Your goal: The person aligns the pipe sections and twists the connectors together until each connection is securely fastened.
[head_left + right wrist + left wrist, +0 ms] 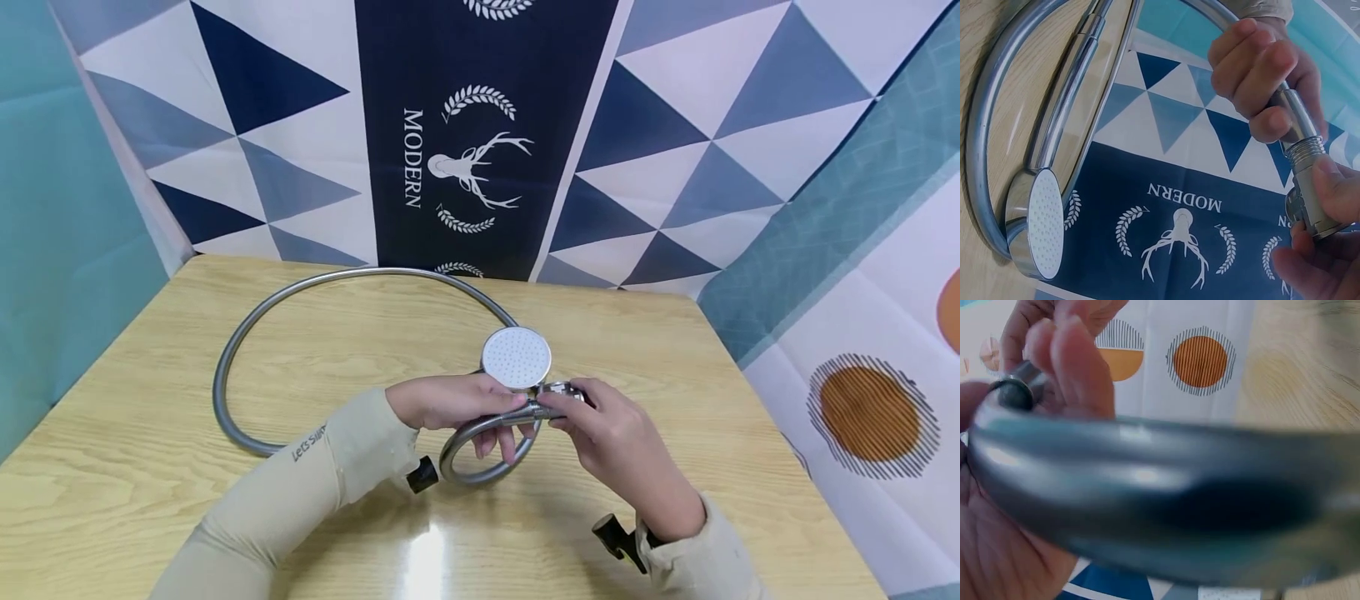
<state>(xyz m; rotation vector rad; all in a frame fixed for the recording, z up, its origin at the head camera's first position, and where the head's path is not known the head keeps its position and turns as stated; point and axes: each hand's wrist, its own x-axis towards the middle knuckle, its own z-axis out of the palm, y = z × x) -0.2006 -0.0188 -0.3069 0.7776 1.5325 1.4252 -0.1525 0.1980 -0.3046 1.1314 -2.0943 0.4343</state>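
Note:
My left hand (465,398) grips the metal end nut (1297,115) of a grey flexible shower hose (240,333). In my right hand (622,433), thumb and fingers pinch a chrome threaded fitting (1310,197). Hose nut and fitting meet end to end, with several bare threads showing between them in the right wrist view. The hose curls in a small loop beneath my left hand and blurs across the left wrist view. Just beyond both hands lies a shower head (516,357), its white nozzle face up, its chrome handle (1060,100) mostly hidden in the head view.
A wide arc of the hose spreads over the left side of the wooden table (150,375). Behind the table hangs a patterned cloth (465,83) with triangles and a deer. Black camera mounts (422,475) stick out at both wrists.

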